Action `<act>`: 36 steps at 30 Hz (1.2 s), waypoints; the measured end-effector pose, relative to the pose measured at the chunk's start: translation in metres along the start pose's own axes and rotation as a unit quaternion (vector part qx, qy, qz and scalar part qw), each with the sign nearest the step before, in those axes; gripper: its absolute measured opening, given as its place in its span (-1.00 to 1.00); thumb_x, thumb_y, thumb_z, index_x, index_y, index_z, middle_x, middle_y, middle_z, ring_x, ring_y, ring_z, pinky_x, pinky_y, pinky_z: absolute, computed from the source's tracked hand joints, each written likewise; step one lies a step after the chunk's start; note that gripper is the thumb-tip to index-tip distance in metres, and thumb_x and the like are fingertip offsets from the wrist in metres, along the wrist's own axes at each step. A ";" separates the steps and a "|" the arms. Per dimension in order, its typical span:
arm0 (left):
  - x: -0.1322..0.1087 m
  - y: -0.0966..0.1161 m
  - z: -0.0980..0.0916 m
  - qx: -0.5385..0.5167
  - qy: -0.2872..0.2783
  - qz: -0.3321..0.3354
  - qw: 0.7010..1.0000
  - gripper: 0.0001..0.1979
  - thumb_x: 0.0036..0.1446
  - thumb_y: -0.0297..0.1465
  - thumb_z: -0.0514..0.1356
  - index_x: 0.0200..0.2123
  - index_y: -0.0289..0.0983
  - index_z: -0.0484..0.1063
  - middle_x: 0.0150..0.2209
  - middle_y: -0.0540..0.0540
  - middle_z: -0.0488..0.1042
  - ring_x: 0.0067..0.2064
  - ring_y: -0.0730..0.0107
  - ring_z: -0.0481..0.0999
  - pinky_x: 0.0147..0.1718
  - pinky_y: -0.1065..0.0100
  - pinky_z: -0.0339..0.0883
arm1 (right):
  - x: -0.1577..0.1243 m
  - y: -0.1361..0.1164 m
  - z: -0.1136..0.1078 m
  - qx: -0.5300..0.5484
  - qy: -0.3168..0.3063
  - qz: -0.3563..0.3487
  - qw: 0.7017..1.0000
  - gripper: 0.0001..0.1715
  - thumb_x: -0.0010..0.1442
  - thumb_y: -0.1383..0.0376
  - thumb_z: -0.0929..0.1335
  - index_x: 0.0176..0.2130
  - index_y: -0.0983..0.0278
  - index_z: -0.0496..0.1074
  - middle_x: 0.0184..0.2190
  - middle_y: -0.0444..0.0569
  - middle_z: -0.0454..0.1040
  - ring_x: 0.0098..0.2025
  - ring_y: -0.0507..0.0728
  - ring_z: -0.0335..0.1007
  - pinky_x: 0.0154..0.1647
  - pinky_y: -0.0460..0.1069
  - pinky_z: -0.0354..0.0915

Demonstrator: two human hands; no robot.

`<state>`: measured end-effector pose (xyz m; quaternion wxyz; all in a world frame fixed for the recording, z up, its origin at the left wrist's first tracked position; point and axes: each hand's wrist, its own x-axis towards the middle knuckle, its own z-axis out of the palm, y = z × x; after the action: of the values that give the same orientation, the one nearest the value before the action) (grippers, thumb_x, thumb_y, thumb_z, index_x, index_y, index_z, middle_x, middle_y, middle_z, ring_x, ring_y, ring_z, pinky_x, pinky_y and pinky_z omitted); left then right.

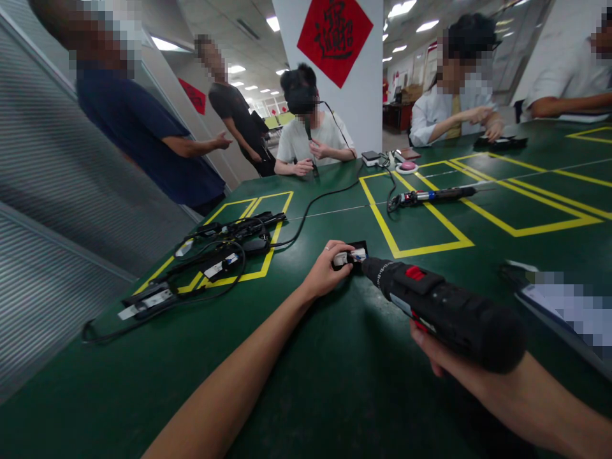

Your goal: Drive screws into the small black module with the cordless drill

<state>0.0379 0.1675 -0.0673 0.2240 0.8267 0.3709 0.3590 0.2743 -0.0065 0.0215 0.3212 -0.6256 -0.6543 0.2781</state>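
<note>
A black and red power drill [430, 299] lies across the right half of the view, its front end pointing left. My right hand [440, 350] is wrapped round its grip, partly hidden beneath the drill body. At the drill's tip sits a small black part with white pieces [358, 254] on the green table [306, 357]. My left hand [329, 269] holds this part from the left, fingers over the top and thumb below. The exact contact between tip and part is too small to make out.
Black cabled devices [224, 258] lie at the left within yellow tape. A slim corded tool [430, 196] lies further back, right of centre. A clipboard [564, 312] is at the right edge. Several people are round the table; one sits opposite [310, 137].
</note>
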 end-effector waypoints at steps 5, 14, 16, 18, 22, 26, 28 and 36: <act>0.000 0.001 0.000 -0.001 0.002 0.003 1.000 -0.59 0.05 -0.59 0.18 -0.01 -0.20 0.37 -0.03 -0.13 0.36 0.06 0.22 0.37 0.13 0.13 0.21 | 0.000 -0.002 -0.001 0.003 -0.002 -0.003 1.000 -0.60 0.06 0.12 0.35 -0.07 0.07 0.45 -0.44 -0.08 0.53 -0.23 0.23 0.54 -0.30 0.05 0.49; 0.000 -0.001 0.001 0.000 0.004 0.007 1.000 -0.62 0.05 -0.58 0.18 -0.04 -0.20 0.38 -0.05 -0.13 0.36 0.05 0.22 0.37 0.12 0.14 0.20 | 0.000 0.000 0.002 -0.003 0.019 -0.004 1.000 -0.63 0.04 0.11 0.35 -0.11 0.07 0.47 -0.46 -0.09 0.53 -0.26 0.23 0.54 -0.31 0.05 0.49; 0.001 -0.001 0.001 0.000 0.005 0.007 1.000 -0.64 0.05 -0.57 0.18 -0.06 -0.21 0.38 -0.05 -0.13 0.36 0.05 0.23 0.37 0.13 0.15 0.20 | 0.000 -0.002 0.001 -0.002 0.012 -0.007 1.000 -0.62 0.05 0.12 0.35 -0.10 0.07 0.46 -0.46 -0.09 0.53 -0.25 0.22 0.53 -0.29 0.05 0.49; 0.001 0.000 0.001 0.000 0.005 0.008 1.000 -0.66 0.05 -0.57 0.18 -0.07 -0.22 0.39 -0.05 -0.13 0.35 0.05 0.23 0.37 0.13 0.16 0.20 | 0.001 -0.003 0.000 0.002 0.002 -0.008 1.000 -0.61 0.05 0.13 0.36 -0.08 0.07 0.46 -0.45 -0.10 0.53 -0.25 0.22 0.53 -0.28 0.05 0.49; 0.001 0.001 0.001 0.001 0.005 0.006 1.000 -0.66 0.05 -0.57 0.18 -0.08 -0.22 0.38 -0.04 -0.13 0.35 0.06 0.23 0.36 0.13 0.16 0.20 | 0.001 -0.003 0.000 0.013 0.002 -0.002 1.000 -0.58 0.05 0.14 0.35 -0.05 0.09 0.44 -0.43 -0.09 0.53 -0.23 0.22 0.53 -0.28 0.04 0.49; 0.001 0.001 0.000 0.002 0.001 0.005 1.000 -0.67 0.06 -0.57 0.17 -0.08 -0.22 0.39 -0.04 -0.13 0.35 0.06 0.23 0.36 0.13 0.17 0.19 | 0.000 -0.001 0.000 0.008 0.006 -0.006 1.000 -0.57 0.05 0.12 0.35 -0.04 0.08 0.44 -0.43 -0.09 0.53 -0.25 0.22 0.54 -0.28 0.04 0.49; 0.001 0.002 0.000 0.003 0.000 0.003 1.000 -0.67 0.06 -0.57 0.18 -0.09 -0.21 0.39 -0.04 -0.13 0.34 0.07 0.23 0.36 0.14 0.16 0.19 | 0.001 0.000 0.000 -0.002 0.005 -0.009 1.000 -0.59 0.05 0.11 0.35 -0.06 0.06 0.45 -0.43 -0.10 0.54 -0.25 0.21 0.54 -0.28 0.04 0.49; 0.001 0.002 0.000 0.006 -0.001 0.000 1.000 -0.69 0.06 -0.56 0.18 -0.09 -0.22 0.39 -0.03 -0.14 0.34 0.10 0.21 0.34 0.15 0.16 0.17 | 0.000 0.002 0.001 -0.017 0.012 -0.005 1.000 -0.61 0.03 0.09 0.36 -0.10 0.05 0.47 -0.47 -0.10 0.52 -0.26 0.23 0.53 -0.28 0.06 0.50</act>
<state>0.0390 0.1666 -0.0656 0.2196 0.8285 0.3722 0.3561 0.2745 -0.0059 0.0197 0.3193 -0.6311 -0.6583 0.2577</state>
